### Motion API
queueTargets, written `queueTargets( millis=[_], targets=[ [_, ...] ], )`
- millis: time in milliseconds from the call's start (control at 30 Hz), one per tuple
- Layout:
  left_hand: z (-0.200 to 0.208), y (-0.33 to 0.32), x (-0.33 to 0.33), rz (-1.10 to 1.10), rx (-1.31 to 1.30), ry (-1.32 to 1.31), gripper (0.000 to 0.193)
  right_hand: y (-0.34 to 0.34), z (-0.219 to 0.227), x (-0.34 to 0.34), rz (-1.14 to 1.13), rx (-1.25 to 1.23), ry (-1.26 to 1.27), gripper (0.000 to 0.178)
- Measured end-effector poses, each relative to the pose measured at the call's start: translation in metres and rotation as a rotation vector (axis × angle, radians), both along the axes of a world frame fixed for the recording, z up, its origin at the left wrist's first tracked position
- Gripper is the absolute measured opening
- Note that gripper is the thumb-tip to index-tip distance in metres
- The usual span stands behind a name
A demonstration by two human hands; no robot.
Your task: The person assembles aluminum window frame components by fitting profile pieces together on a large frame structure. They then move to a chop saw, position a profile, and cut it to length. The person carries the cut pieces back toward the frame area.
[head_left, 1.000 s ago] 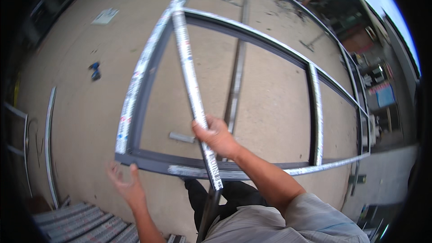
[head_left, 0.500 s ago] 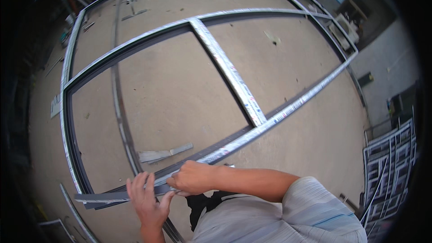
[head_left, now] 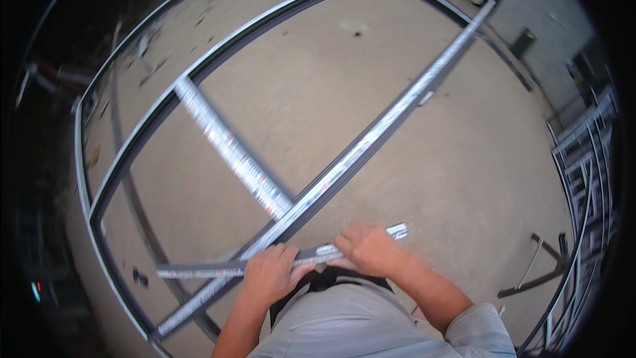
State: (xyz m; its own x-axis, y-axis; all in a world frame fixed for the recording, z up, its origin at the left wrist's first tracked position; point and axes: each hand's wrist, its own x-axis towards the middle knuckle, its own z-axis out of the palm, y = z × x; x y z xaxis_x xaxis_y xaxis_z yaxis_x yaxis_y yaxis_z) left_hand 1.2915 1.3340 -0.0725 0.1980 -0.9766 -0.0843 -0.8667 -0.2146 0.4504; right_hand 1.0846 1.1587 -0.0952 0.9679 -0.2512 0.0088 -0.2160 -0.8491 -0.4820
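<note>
A dark grey metal profile strip (head_left: 199, 271) with pale film on it lies crosswise before my waist. My left hand (head_left: 266, 277) is closed around its middle, thumb on the near side. Close to the strip's right end my right hand (head_left: 368, 249) grips it too, slightly smeared by motion. The strip's left part passes over the near rail of a large window frame (head_left: 368, 139), made of dark profile with white printed film. Whether strip and rail touch, I cannot tell. A film-covered crossbar (head_left: 228, 146) joins that rail to the one beyond it.
Beneath the frame a long dark bar (head_left: 142, 215) runs along the concrete floor (head_left: 424, 179). Stacked metal frames (head_left: 589, 172) lean at the right edge, with a dark angled stand (head_left: 540, 268) nearby. A grey wall (head_left: 550, 33) rises at the far right.
My view has swung, so the frame appears turned and shifted left. My left hand, spread beside the strip before, is now closed on it. My right hand holds the strip farther to the right.
</note>
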Motion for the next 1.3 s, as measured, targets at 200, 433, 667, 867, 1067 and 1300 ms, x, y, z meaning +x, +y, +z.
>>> queueTargets(
  millis=[200, 433, 667, 867, 1067, 1300],
  targets=[
    [-0.002, -0.074, 0.000, -0.143, 0.130, 0.007, 0.048, -0.038, -0.010, -0.053, -0.227, -0.013, -0.037, 0.040],
    [-0.011, -0.186, 0.002, -0.408, 0.025, 0.026, 0.056, -0.083, -0.011, -0.083, -0.443, -0.076, 0.004, 0.042],
    [-0.006, -0.310, -0.043, -0.614, 0.097, -0.017, 0.056, -0.149, -0.001, -0.137, -0.632, -0.125, 0.002, 0.043],
    [-0.015, -0.417, -0.135, -0.708, 0.093, -0.090, 0.052, -0.238, -0.015, -0.229, -0.718, -0.167, -0.011, 0.038],
    [0.012, -0.512, -0.222, -0.741, 0.075, -0.005, 0.049, -0.326, 0.003, -0.314, -0.731, -0.146, 0.046, 0.039],
    [0.005, -0.622, -0.250, -0.717, 0.074, -0.027, 0.049, -0.435, -0.005, -0.343, -0.761, -0.150, -0.033, 0.041]
  ],
)
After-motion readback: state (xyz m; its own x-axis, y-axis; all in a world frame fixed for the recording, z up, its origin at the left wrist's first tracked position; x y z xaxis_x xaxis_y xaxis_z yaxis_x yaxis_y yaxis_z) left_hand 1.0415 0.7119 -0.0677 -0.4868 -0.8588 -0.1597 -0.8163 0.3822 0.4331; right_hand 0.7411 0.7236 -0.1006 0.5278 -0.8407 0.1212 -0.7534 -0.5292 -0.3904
